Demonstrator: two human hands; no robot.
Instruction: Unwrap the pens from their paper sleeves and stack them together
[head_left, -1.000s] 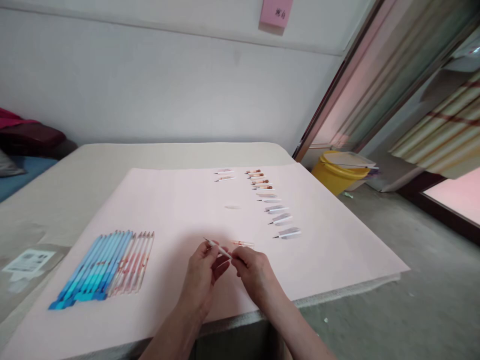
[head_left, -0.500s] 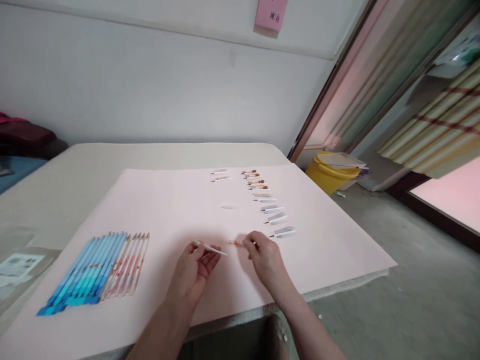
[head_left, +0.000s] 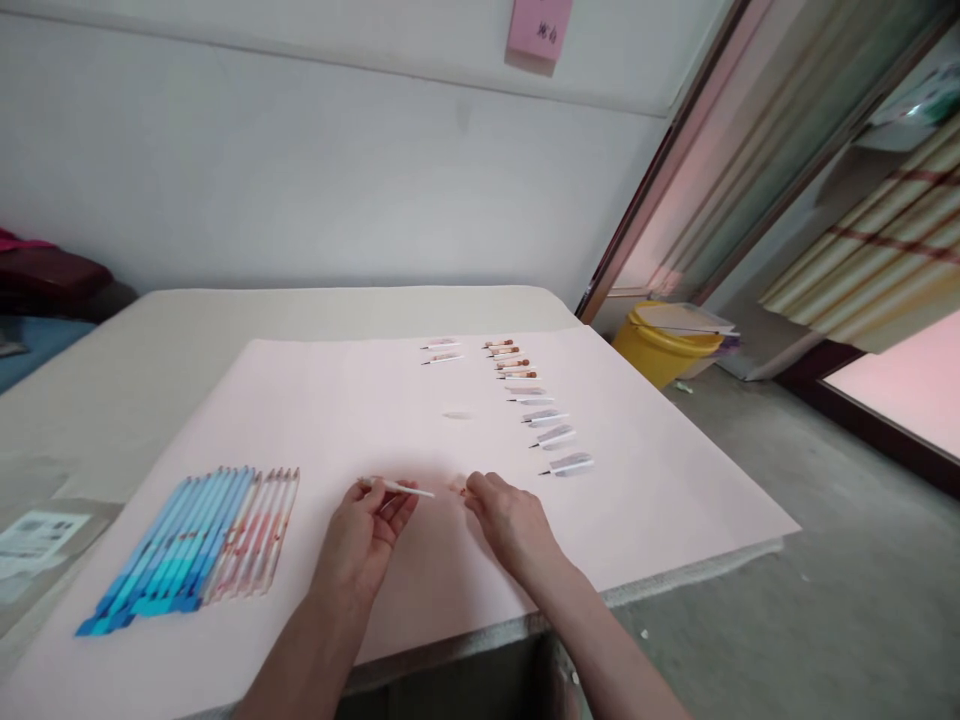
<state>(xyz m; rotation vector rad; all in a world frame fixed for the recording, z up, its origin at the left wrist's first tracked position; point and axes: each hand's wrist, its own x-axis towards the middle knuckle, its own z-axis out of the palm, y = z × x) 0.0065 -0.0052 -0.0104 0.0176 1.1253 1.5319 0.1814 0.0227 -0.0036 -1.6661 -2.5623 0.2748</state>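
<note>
In front of me my left hand (head_left: 367,525) is closed around a slim white pen (head_left: 405,488), whose thin end points to the right. Its other end lies by my thumb and fingertips. My right hand (head_left: 510,515) is a short gap away, fingers pinched together over the pink sheet. A small clear piece with orange-brown marks (head_left: 458,489) sticks out from its fingertips; its exact kind is too small to make out. To the left lies a row of blue pens (head_left: 180,535) beside clear pens with reddish prints (head_left: 255,530).
Several white pen parts with dark tips (head_left: 551,437) lie in a column on the right, brown-topped ones (head_left: 514,365) farther back. A small pale piece (head_left: 457,415) rests mid-sheet. A yellow bin (head_left: 660,345) stands on the floor, right of the table. A plastic bag (head_left: 45,535) lies left.
My left hand has shifted left with the white pen. My right hand has moved left and slightly down, its fingers now covering more of the small orange-brown piece.
</note>
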